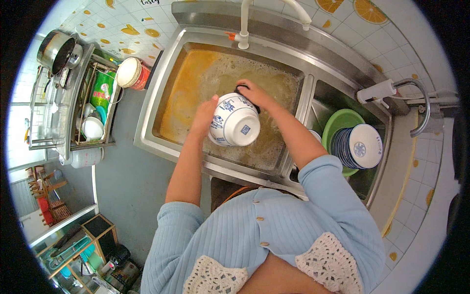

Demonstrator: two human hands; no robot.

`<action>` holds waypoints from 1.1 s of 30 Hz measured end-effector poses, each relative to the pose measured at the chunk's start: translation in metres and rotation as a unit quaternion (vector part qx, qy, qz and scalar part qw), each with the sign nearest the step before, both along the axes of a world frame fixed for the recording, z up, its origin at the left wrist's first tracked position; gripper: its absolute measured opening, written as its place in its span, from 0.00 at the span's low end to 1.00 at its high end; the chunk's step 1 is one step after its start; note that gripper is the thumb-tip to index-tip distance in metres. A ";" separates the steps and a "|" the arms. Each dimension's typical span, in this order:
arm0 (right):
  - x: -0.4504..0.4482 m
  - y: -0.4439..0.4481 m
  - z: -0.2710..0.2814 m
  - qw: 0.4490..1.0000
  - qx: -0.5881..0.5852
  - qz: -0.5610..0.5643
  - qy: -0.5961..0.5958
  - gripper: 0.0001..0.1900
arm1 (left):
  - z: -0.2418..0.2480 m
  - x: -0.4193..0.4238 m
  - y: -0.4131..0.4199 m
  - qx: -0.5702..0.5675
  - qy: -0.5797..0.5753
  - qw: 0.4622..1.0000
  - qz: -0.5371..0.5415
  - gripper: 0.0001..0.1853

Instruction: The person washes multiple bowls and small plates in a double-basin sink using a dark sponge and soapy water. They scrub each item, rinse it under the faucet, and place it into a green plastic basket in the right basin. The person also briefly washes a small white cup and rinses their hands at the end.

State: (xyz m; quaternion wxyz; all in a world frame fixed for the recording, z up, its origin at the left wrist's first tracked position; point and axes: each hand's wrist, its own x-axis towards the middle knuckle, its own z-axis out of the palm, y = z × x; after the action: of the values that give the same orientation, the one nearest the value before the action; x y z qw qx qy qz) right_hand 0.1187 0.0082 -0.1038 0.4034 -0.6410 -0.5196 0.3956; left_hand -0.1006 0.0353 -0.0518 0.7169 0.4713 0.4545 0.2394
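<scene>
Over the left sink basin [158, 145], filled with cloudy, foamy orange-brown water, a white bowl with blue patterns [235, 119] is tilted with its base facing up towards me. My left hand [204, 117] grips its left side. My right hand [255, 95] is at its upper right rim, pressing a dark scrubbing pad [242, 87] against the bowl; most of the pad is hidden by the fingers and the bowl. In the right basin, a stack of white and blue bowls [365, 146] lies on its side in a green plastic basin [339, 117].
A white faucet [243, 29] with an orange handle rises behind the left basin. A red and white bucket [136, 75] stands beside the sink at the left. Further left is a metal shelf [79, 99] with pots and dishes. A curved metal pipe [426, 106] is at the right.
</scene>
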 end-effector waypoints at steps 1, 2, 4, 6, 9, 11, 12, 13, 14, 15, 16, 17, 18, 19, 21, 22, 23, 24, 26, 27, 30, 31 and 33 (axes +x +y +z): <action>-0.002 -0.004 0.008 0.988 -0.097 0.012 0.122 0.21 | 0.000 -0.006 0.000 -0.025 -0.020 0.999 0.033 0.23; -0.002 -0.008 0.016 0.951 -0.192 0.022 0.241 0.22 | -0.002 -0.012 0.000 -0.050 -0.041 0.996 0.065 0.22; 0.004 -0.017 0.022 0.869 -0.280 0.034 0.406 0.28 | -0.025 -0.014 0.006 -0.112 -0.092 0.986 0.086 0.22; 0.000 -0.038 0.026 0.798 -0.221 0.000 0.561 0.30 | -0.023 -0.003 0.001 -0.180 -0.109 0.969 0.130 0.20; -0.028 -0.058 0.061 0.699 -0.156 -0.033 0.697 0.26 | -0.029 0.014 -0.005 -0.316 -0.228 0.904 0.178 0.21; -0.043 -0.069 0.072 0.692 -0.103 -0.041 0.713 0.23 | -0.042 0.022 -0.009 -0.403 -0.300 0.841 0.200 0.22; -0.049 -0.075 0.068 0.679 -0.110 -0.039 0.725 0.21 | -0.052 0.028 -0.013 -0.447 -0.334 0.804 0.207 0.23; -0.056 -0.081 0.066 0.725 -0.124 -0.034 0.676 0.21 | -0.092 0.029 -0.023 -0.380 -0.387 0.822 0.172 0.23; -0.066 -0.086 0.067 0.775 -0.082 -0.025 0.626 0.21 | -0.133 0.029 -0.032 -0.311 -0.437 0.832 0.142 0.22; -0.067 -0.093 0.063 0.824 -0.034 -0.031 0.565 0.21 | -0.090 0.046 -0.059 -0.300 -0.360 0.853 0.231 0.22; -0.069 -0.097 0.065 0.866 -0.030 -0.027 0.498 0.21 | -0.072 0.052 -0.071 -0.292 -0.297 0.872 0.256 0.23; -0.071 -0.101 0.067 0.903 -0.026 -0.024 0.429 0.22 | -0.064 0.054 -0.080 -0.284 -0.232 0.887 0.280 0.24; -0.070 -0.103 0.068 0.935 -0.020 -0.022 0.355 0.22 | -0.061 0.052 -0.084 -0.273 -0.196 0.905 0.262 0.26; -0.066 -0.103 0.067 0.944 -0.023 -0.019 0.329 0.22 | -0.059 0.049 -0.088 -0.260 -0.159 0.921 0.244 0.27; -0.053 -0.100 0.059 0.960 -0.026 -0.015 0.280 0.22 | -0.039 0.045 -0.090 -0.143 -0.107 0.958 0.224 0.30; -0.046 -0.098 0.053 0.962 -0.015 -0.005 0.272 0.24 | -0.007 0.045 -0.087 -0.037 -0.094 0.971 0.217 0.31; -0.044 -0.092 0.047 0.979 0.024 0.008 0.202 0.24 | 0.010 0.045 -0.086 0.067 -0.080 0.972 0.209 0.32; -0.045 -0.087 0.038 0.989 0.058 0.024 0.132 0.25 | 0.007 0.046 -0.084 0.226 0.005 0.961 0.159 0.33; -0.055 -0.089 0.033 0.987 0.141 0.074 0.029 0.34 | -0.005 0.050 -0.073 0.511 0.171 0.842 0.042 0.34; -0.053 -0.092 0.038 0.980 0.152 0.124 -0.043 0.36 | -0.007 0.048 -0.063 0.415 0.122 0.901 0.028 0.36; -0.024 -0.105 0.043 0.892 0.139 0.339 -0.263 0.46 | 0.012 0.015 -0.018 -0.029 -0.039 0.998 -0.033 0.40; -0.013 -0.104 0.046 0.836 0.159 0.391 -0.351 0.45 | 0.029 0.012 -0.021 -0.077 0.001 0.996 -0.042 0.39; -0.007 -0.101 0.028 0.856 0.041 0.417 -0.302 0.42 | 0.054 0.023 -0.010 -0.150 0.075 0.983 -0.080 0.38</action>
State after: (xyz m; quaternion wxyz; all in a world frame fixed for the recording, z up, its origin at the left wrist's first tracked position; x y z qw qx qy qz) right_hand 0.1118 -0.0931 -0.0762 0.0492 -0.4349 -0.8503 0.2922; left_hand -0.0780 0.0258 0.0020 0.7600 0.4101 0.4986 0.0744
